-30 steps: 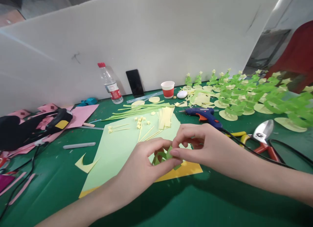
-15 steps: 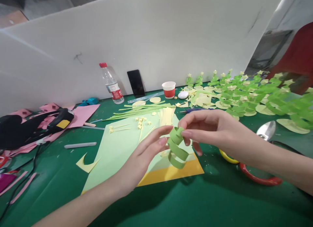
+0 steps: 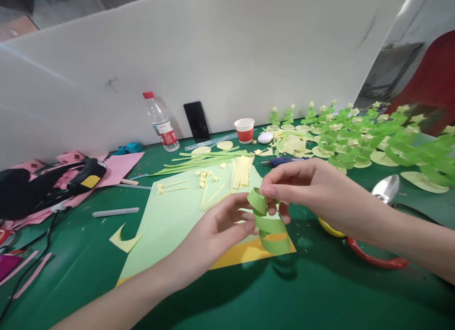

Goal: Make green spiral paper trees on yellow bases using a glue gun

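Note:
A green paper spiral [image 3: 273, 245] hangs in loose coils above the front edge of the paper sheets. My right hand [image 3: 302, 185] pinches its top end between thumb and fingers. Close beside the coils on the left is my left hand [image 3: 216, 233], its thumb and fingers apart; whether a fingertip touches the paper I cannot tell. Beneath lie a pale green sheet [image 3: 170, 216] and a yellow-orange sheet [image 3: 241, 255]. Small folded paper stars [image 3: 203, 181] and thin yellow strips [image 3: 215, 196] rest on the pale sheet.
Scissors [image 3: 378, 259] lie under my right forearm. Many finished green spirals with stars [image 3: 355, 131] stand at the back right. A paper cup [image 3: 244, 131], a phone [image 3: 197, 121] and a bottle [image 3: 161, 124] stand along the white board. Green strips [image 3: 199, 162] and a tape measure [image 3: 90, 173] lie farther left.
The spiral has loosened and hangs lower and slightly to the right. My left hand's fingers have drawn back from its top, with the thumb now lower. My right hand keeps its pinch.

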Available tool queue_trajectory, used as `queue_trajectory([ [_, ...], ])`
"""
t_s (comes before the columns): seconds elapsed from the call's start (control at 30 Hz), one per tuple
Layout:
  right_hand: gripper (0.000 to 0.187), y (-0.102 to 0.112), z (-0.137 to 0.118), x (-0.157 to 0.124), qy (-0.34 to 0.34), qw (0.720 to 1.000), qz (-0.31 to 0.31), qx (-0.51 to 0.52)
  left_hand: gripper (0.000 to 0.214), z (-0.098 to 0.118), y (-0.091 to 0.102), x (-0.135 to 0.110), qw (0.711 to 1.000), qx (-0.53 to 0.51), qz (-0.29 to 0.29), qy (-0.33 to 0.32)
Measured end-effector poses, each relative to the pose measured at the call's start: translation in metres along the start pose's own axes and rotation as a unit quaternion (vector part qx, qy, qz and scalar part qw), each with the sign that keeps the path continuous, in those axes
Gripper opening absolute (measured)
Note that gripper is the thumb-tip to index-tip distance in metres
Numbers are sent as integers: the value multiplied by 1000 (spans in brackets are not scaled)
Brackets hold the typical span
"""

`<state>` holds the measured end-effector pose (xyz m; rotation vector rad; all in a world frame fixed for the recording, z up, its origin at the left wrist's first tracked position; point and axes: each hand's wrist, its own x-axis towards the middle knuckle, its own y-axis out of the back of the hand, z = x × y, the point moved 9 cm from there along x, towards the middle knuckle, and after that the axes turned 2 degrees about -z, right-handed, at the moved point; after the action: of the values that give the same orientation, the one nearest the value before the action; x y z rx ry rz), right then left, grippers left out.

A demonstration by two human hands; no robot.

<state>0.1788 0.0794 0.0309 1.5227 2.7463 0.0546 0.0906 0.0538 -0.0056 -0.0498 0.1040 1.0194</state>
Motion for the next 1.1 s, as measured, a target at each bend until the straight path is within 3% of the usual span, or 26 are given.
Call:
queue_trajectory([
  [0.4, 11, -3, 6, 0, -30, 999, 4, -33, 24, 5, 11, -2, 999, 20, 39, -24],
  [0.6, 10, -15, 16, -1, -65, 996, -61, 22, 18, -2, 4, 2, 1000, 0, 26, 12],
  [0.77, 6, -16, 10, -4, -73, 994, -68, 35, 14, -3, 7, 2, 999, -26, 38, 10],
  [1.1, 4, 17, -12, 0, 35, 995, 43, -83, 11, -7, 3, 3, 998, -58, 25, 28],
])
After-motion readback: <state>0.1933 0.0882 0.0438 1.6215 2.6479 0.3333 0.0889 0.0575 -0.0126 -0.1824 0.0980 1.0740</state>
